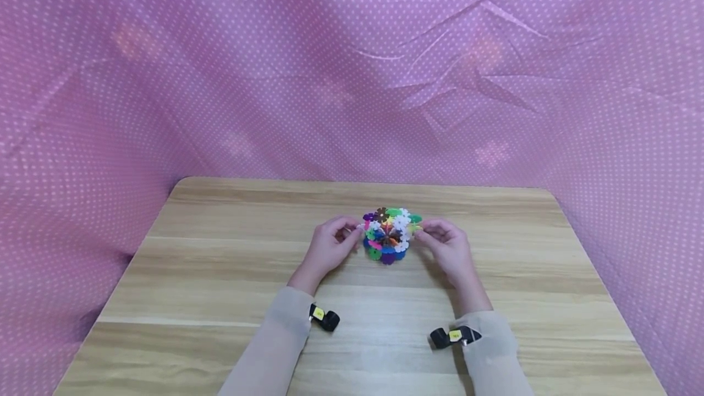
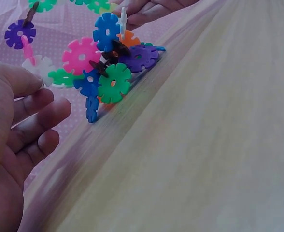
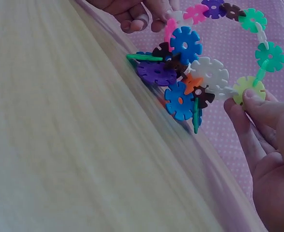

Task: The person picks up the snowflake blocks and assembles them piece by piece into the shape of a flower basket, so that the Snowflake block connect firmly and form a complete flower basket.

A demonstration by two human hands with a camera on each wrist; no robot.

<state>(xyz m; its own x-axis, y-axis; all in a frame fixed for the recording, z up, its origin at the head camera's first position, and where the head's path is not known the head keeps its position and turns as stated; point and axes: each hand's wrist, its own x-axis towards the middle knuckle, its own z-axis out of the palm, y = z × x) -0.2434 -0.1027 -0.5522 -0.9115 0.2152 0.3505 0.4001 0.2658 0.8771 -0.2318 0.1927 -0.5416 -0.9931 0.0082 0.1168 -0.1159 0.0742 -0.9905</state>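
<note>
Between the two hands, a cluster of interlocked notched plastic flower discs point(image 1: 387, 249) in many colours stands on the table. In the wrist views a chain of discs forms an open loop that rises from the denser lower part. My left hand point(image 1: 326, 252) pinches a white disc point(image 2: 41, 66) on the loop's left side between thumb and index finger, while the other fingers are loosely bent. On the opposite side, my right hand point(image 1: 448, 250) pinches a yellow-green disc point(image 3: 249, 87) with thumb and fingers. Purple, blue, green and brown discs make up the base.
The wood-grain table point(image 1: 220, 274) reaches out on all sides of the hands. Pink dotted cloth point(image 1: 275, 78) hangs behind it and along both sides. A small black camera point(image 1: 329, 321) is strapped to the left wrist, another camera point(image 1: 440, 338) to the right.
</note>
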